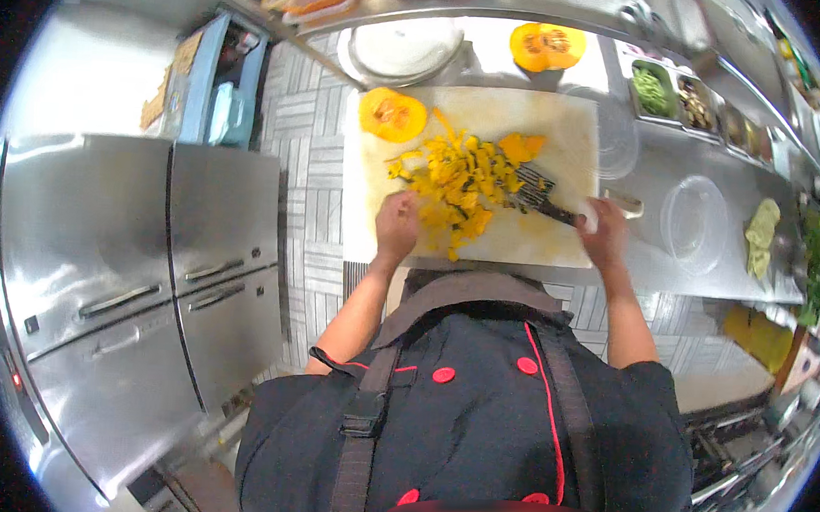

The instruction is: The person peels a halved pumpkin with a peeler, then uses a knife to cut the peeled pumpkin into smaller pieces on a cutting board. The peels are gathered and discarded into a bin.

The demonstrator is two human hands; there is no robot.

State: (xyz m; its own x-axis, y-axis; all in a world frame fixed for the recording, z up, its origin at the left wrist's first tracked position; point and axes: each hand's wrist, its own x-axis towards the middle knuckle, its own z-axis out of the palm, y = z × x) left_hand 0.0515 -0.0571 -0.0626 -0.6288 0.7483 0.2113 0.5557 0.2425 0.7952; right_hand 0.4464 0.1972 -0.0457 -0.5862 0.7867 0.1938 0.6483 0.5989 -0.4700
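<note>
My right hand (603, 229) grips the dark handle of a slotted turner (535, 188). The turner's striped blade rests against the right side of a heap of orange squash peelings and pieces (461, 167). At the heap's lower left is my left hand (398, 221), fingers curled and blurred; whether anything is in them is not visible. All this lies on a large white cutting board (559, 117), stained yellow in places. A cut squash half (392, 114) sits in the board's far left corner, and a larger orange piece (522, 148) lies near the blade.
Behind the board are another cut squash (548, 46) and a round white lid (405, 48). To the right stand a clear round container (695, 224), a crumpled greenish cloth (762, 237) and a metal pan of chopped greens (650, 91). Steel refrigerator doors (95, 223) fill the left.
</note>
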